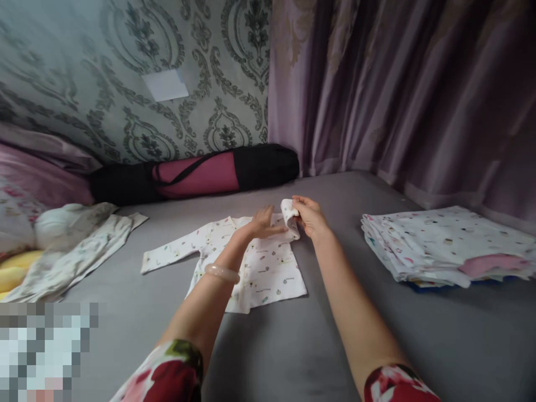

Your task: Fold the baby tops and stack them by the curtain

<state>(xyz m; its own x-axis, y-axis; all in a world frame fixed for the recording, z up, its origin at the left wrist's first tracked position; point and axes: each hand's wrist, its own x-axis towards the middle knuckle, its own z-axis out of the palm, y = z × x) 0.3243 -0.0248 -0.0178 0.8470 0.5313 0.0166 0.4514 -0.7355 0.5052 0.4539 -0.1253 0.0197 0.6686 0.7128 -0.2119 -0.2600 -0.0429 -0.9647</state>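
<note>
A small white printed baby shirt (pixel 268 273) lies spread on the grey sheet, one sleeve stretched out to the left. My left hand (pixel 264 223) rests flat on its upper right part near the shoulder, fingers apart. The other sleeve is lifted and bent back over the shirt, its cuff pinched by my right hand (pixel 309 216). A pale bangle (pixel 223 273) circles my left wrist, and my left forearm hides part of the shirt's front.
To the right lies a stack of folded printed clothes (pixel 448 240). Crumpled printed cloth (pixel 96 251) and a plush-like white and yellow heap (pixel 62 226) sit on the left. A long black and maroon bag (pixel 201 174) lies along the wall, beside a purple curtain (pixel 355 95).
</note>
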